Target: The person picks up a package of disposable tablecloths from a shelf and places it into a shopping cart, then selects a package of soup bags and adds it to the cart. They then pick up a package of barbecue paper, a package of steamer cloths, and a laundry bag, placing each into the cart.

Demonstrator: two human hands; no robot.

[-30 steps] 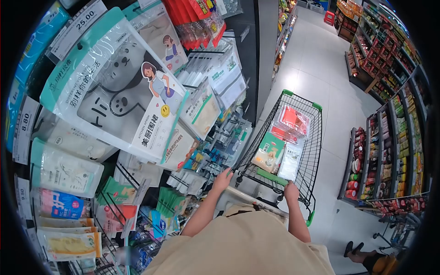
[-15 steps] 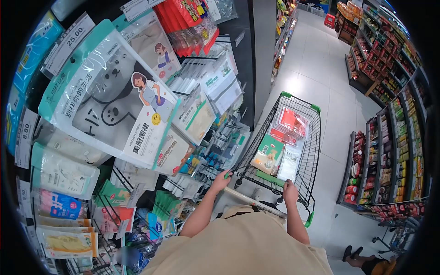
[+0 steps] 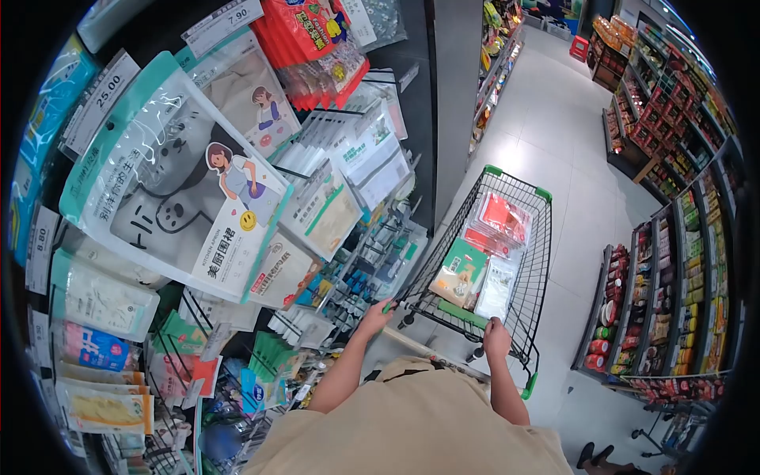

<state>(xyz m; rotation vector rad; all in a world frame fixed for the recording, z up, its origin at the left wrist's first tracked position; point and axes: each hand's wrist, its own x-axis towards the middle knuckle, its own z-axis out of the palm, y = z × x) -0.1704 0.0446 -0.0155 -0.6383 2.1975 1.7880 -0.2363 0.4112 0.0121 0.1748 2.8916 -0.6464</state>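
My left hand (image 3: 375, 318) is closed round the left end of the cart's handle, beside the hanging goods. Farther right, my right hand (image 3: 496, 339) grips the right part of the same handle. The shopping cart (image 3: 543, 269) is a black wire basket with green corners, in front of my body. Inside it lie a clear pack with red contents (image 3: 504, 218), a green and tan pack (image 3: 459, 271) and a whitish clear pack (image 3: 496, 289).
On the left, a rack holds a large kitchen apron pack (image 3: 182, 178) and many hanging packets. Stocked shelves (image 3: 673, 285) line the right. Pale floor tiles (image 3: 546, 103) run ahead. Another person's feet (image 3: 595, 455) and a second cart (image 3: 673, 423) show at lower right.
The rack goods have shifted slightly left and down in view, and the other person's feet sit lower. Both hands still hold the cart handle.
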